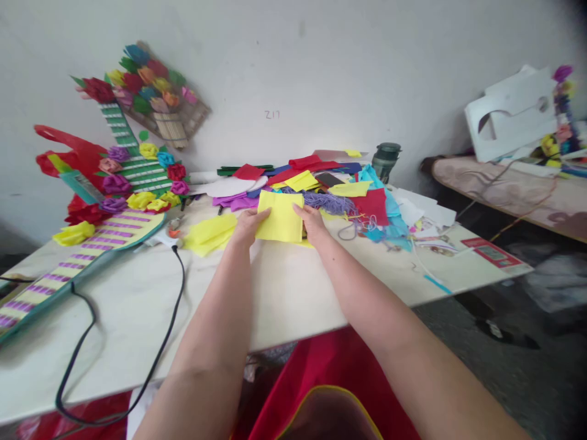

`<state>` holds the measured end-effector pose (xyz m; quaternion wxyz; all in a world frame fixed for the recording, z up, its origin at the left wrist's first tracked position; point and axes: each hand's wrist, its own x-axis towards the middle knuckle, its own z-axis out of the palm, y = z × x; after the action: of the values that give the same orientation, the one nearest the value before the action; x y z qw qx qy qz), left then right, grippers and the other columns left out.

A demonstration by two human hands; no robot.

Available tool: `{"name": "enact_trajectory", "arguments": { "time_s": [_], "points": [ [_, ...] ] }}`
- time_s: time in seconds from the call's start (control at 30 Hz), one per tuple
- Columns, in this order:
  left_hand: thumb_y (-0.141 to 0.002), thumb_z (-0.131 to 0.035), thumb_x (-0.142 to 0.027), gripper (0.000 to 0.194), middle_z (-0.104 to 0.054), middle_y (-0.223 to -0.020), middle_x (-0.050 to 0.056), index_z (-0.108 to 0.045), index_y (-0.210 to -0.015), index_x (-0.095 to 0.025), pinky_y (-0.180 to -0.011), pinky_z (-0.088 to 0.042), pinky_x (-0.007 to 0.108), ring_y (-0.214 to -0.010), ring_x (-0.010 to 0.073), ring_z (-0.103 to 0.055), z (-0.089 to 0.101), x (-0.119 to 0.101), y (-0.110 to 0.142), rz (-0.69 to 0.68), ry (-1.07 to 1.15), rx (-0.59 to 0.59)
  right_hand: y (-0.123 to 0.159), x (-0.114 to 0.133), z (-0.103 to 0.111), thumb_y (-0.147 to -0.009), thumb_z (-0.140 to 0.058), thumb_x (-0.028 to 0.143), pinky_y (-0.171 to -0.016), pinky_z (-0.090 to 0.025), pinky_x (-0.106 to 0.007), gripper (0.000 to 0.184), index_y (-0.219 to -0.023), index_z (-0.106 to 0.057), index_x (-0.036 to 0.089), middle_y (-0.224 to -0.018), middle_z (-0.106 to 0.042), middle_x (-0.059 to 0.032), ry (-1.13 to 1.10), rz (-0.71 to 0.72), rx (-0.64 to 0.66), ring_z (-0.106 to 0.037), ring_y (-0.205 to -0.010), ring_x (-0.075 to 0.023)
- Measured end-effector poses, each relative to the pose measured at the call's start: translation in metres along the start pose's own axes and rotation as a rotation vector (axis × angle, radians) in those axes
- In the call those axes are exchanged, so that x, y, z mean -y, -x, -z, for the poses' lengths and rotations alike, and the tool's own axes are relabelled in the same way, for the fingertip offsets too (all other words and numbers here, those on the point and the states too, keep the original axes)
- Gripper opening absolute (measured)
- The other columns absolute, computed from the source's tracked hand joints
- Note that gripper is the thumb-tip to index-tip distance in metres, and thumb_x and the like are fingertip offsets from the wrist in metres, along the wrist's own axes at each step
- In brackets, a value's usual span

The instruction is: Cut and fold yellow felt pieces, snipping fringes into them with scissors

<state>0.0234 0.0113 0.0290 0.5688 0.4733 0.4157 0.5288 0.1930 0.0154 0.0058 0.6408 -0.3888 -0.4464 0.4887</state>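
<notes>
Between my two hands is a folded, roughly square piece of yellow crepe paper (279,217), held up over the middle of the table. My left hand (250,225) pinches its left edge with the thumb on the front face. At the right edge, my right hand (310,221) grips it the same way, fingers hidden behind. More yellow crepe paper (208,234) lies flat just left of my left hand. Behind the held piece is a heap of purple yarn (328,202), with red paper (372,208) beside it.
A paper-flower decoration (142,174) with a glue gun (160,239) and its black cord (177,299) takes up the left side. At the back right stands a dark bottle (386,160). Light-blue crepe paper (395,214) and scraps lie right. The table (298,293) ends near my body.
</notes>
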Motion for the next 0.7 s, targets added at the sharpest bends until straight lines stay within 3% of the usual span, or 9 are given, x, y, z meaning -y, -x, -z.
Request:
{"name": "enact_trajectory", "arguments": {
  "time_s": [0.23, 0.7],
  "points": [
    [-0.051, -0.082, -0.034, 0.041, -0.072, -0.081, 0.013, -0.068, -0.081, -0.011, -0.076, -0.057, 0.038, -0.085, 0.0308, -0.068, -0.0007, 0.0033, -0.003, -0.003, 0.05, 0.006, -0.0036, -0.0071, 0.0019, -0.057, -0.071, 0.047, -0.061, -0.049, -0.029, 0.034, -0.071, -0.062, 0.018, -0.058, -0.061, 0.0032, 0.094, 0.006, -0.076, -0.06, -0.063, -0.0167],
    [-0.055, -0.081, -0.032, 0.042, -0.071, -0.085, 0.016, -0.067, -0.087, -0.008, -0.077, -0.057, 0.037, -0.085, 0.0299, -0.068, 0.0042, 0.0057, -0.0044, 0.095, 0.076, 0.042, -0.0029, -0.0075, 0.0011, -0.051, -0.075, 0.041, -0.058, -0.048, -0.029, 0.031, -0.063, -0.058, 0.018, -0.054, -0.058, 0.0043, -0.017, -0.04, -0.035, -0.057, -0.055, -0.0147]
  ]
}}
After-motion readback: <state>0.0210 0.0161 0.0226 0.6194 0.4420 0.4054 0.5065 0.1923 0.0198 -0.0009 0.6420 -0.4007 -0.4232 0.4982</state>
